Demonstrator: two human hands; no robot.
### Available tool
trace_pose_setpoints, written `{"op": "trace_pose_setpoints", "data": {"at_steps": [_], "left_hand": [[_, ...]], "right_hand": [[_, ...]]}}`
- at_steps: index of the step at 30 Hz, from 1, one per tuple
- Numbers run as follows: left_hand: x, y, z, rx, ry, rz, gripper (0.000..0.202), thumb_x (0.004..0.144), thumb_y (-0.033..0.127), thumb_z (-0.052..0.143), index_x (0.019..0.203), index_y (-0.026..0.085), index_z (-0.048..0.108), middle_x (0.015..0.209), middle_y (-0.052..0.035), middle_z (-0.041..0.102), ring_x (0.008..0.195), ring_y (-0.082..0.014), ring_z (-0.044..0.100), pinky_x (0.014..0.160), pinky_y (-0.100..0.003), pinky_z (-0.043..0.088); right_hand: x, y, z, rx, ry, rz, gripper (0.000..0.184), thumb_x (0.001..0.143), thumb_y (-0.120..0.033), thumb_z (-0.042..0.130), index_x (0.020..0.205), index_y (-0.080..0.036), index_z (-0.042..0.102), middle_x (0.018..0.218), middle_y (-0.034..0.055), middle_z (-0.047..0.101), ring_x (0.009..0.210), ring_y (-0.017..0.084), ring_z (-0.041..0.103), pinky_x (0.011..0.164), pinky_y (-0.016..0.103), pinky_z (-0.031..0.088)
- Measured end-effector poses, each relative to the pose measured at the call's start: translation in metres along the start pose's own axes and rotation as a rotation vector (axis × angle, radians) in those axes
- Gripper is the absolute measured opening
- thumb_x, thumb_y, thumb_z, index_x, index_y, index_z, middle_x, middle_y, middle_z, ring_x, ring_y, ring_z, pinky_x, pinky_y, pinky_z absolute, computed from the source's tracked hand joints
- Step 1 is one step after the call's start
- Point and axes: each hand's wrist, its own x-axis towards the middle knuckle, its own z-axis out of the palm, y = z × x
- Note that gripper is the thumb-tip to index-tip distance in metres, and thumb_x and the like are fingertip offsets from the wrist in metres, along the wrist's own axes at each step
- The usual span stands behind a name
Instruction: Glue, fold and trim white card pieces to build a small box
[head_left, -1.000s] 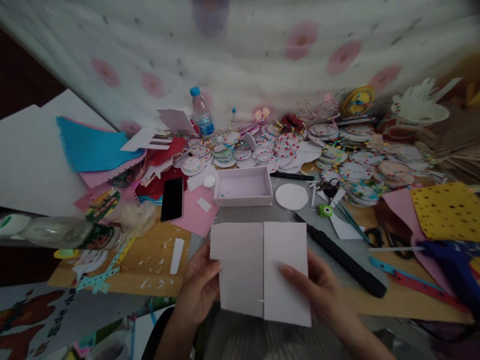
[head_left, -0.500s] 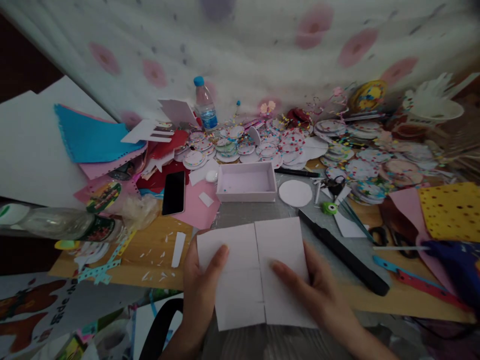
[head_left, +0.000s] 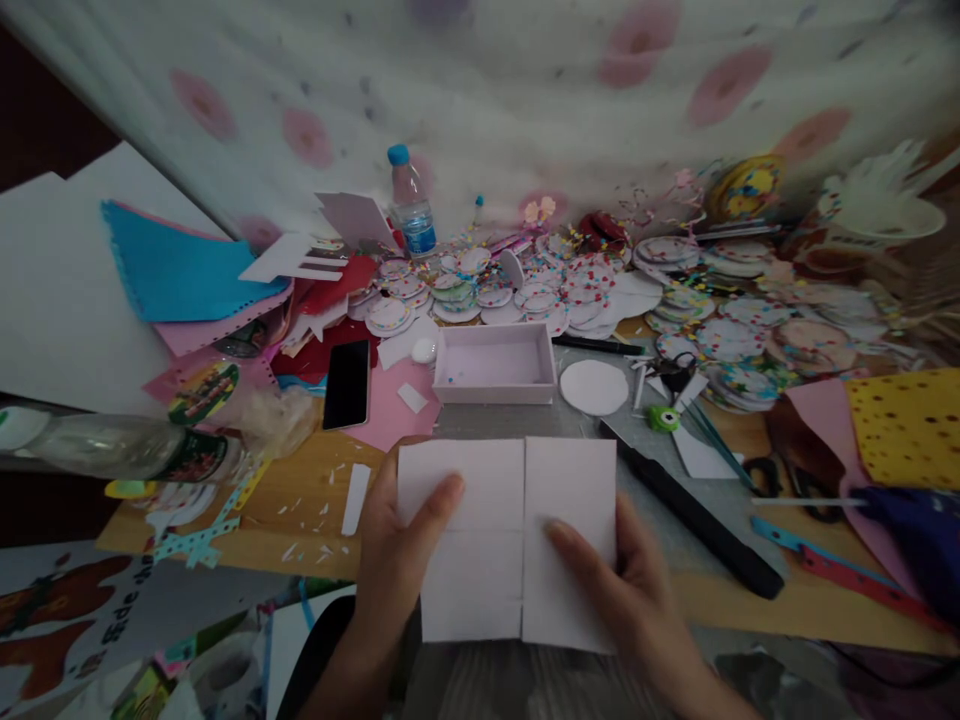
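Two white card panels (head_left: 484,570) meet edge to edge in front of my body, with a dark vertical seam between them. Whether they are one folded sheet or separate pieces I cannot tell. Faint horizontal creases cross the left panel. My left hand (head_left: 397,545) grips the left side, thumb flat on the face and fingers behind. On the right side, my right hand (head_left: 630,585) pinches the card the same way. Just beyond stands an open white box (head_left: 495,392), and a white card disc (head_left: 594,387) lies beside it.
A black-handled knife (head_left: 697,515) lies right of the card. Left are a phone (head_left: 347,385), a white strip (head_left: 355,500) and a large bottle (head_left: 112,445). Behind, decorated paper discs (head_left: 536,297) pile up near a small water bottle (head_left: 412,205). Scissors (head_left: 795,485) rest far right.
The card has straightened: its tilted panels now sit more level, with the seam nearly vertical and their top edges lined up. Both hands keep their grip.
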Motion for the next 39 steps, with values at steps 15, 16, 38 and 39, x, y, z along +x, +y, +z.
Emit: {"op": "trace_pose_setpoints", "data": {"at_steps": [15, 16, 38, 39], "left_hand": [[-0.016, -0.030, 0.011, -0.233, -0.240, -0.079, 0.029, 0.069, 0.024, 0.076, 0.095, 0.019, 0.064, 0.083, -0.0029, 0.072, 0.073, -0.0173, 0.068, 0.065, -0.027, 0.055], [-0.016, -0.031, 0.013, -0.249, -0.246, -0.067, 0.034, 0.067, 0.021, 0.077, 0.098, 0.019, 0.062, 0.087, -0.0036, 0.072, 0.079, -0.0180, 0.068, 0.070, -0.027, 0.055], [0.027, -0.018, -0.011, 0.133, -0.421, -0.032, 0.023, 0.072, 0.028, 0.073, 0.094, 0.020, 0.067, 0.082, -0.0033, 0.070, 0.076, -0.0162, 0.063, 0.067, -0.024, 0.048], [0.025, -0.021, -0.010, 0.143, -0.398, -0.023, 0.019, 0.073, 0.029, 0.072, 0.089, 0.020, 0.069, 0.080, -0.0031, 0.070, 0.075, -0.0160, 0.063, 0.066, -0.023, 0.047]], "right_hand": [[0.018, 0.007, 0.007, -0.035, 0.384, -0.210, 0.038, 0.082, -0.048, 0.062, 0.112, -0.026, 0.052, 0.100, 0.0064, 0.063, 0.078, 0.022, 0.060, 0.065, 0.033, 0.052], [0.017, 0.010, 0.009, -0.046, 0.410, -0.241, 0.037, 0.083, -0.046, 0.062, 0.113, -0.026, 0.052, 0.101, 0.0061, 0.061, 0.080, 0.021, 0.058, 0.066, 0.032, 0.050], [0.029, 0.009, -0.028, -0.194, 0.143, -0.193, 0.034, 0.077, -0.048, 0.067, 0.101, -0.024, 0.068, 0.088, 0.0041, 0.071, 0.071, 0.022, 0.063, 0.052, 0.027, 0.047], [0.028, 0.012, -0.027, -0.176, 0.158, -0.188, 0.033, 0.077, -0.049, 0.067, 0.099, -0.024, 0.068, 0.086, 0.0037, 0.071, 0.069, 0.021, 0.062, 0.051, 0.027, 0.046]]}}
